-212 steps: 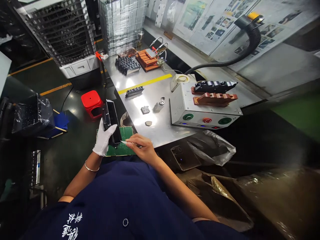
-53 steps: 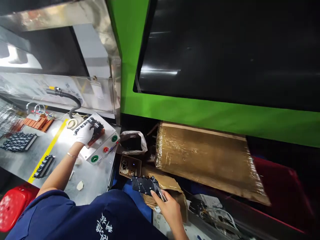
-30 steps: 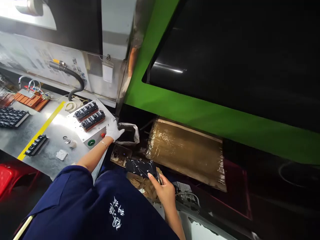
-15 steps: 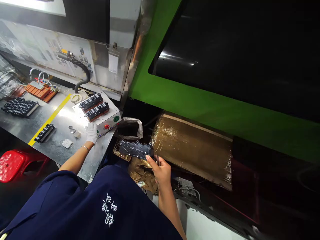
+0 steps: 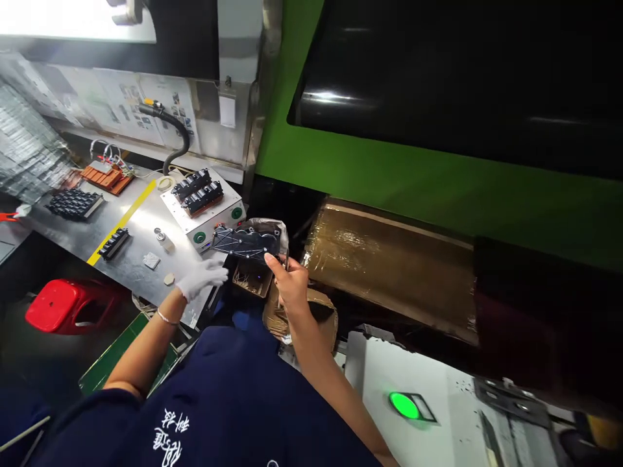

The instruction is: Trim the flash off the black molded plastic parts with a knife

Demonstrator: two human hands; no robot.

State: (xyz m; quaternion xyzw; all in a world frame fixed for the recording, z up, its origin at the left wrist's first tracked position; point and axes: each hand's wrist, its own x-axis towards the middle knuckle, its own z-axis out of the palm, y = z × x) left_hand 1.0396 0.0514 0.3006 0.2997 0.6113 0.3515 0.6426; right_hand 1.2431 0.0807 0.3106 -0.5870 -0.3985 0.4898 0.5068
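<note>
My right hand [image 5: 291, 282], bare, grips the near right end of a black ribbed moulded plastic part [image 5: 248, 243], with the thumb on top. A thin dark piece by the fingers is too small to make out. The part is held tilted beside the bench's right end, in front of the white control box [image 5: 207, 217]. My left hand [image 5: 202, 279], in a white glove, reaches toward the part with its fingers apart and nothing in them. On the box sit two black parts [image 5: 203, 198] in brown holders.
Another black part [image 5: 113, 244] lies by the yellow tape on the metal bench [image 5: 141, 227], with a small bottle [image 5: 164, 240] nearby. A red stool [image 5: 56, 305] stands below left. Right of me are a wrapped cardboard sheet [image 5: 389, 259] and a white machine with a green light [image 5: 403, 405].
My left hand has left the control box front and come down toward me, fingers spreading. My right hand has raised the black part up and left. The view has shifted.
</note>
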